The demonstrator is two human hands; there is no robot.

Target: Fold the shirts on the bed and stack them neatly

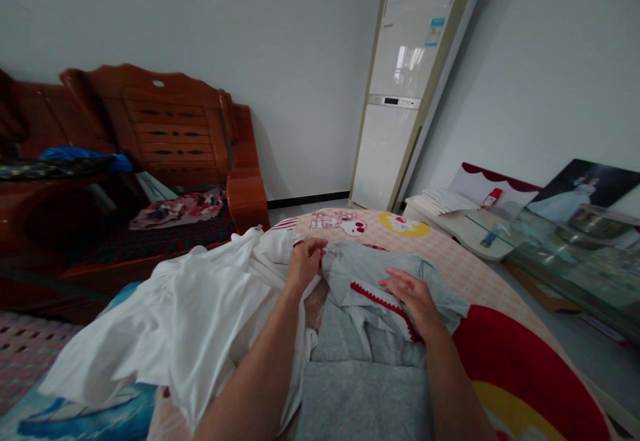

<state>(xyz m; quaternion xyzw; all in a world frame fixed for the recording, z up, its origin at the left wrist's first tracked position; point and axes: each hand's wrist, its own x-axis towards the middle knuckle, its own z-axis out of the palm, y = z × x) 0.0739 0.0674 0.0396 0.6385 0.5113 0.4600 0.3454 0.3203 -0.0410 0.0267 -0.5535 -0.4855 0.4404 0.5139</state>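
Left hand (306, 261) touches grey garment (370, 348); the blue-topped label (435, 32) beyond is illegible

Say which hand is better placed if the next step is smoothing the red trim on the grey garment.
Probably the right hand: its spread fingers are right beside the red trim. The left hand is farther off, at the grey garment's left edge.
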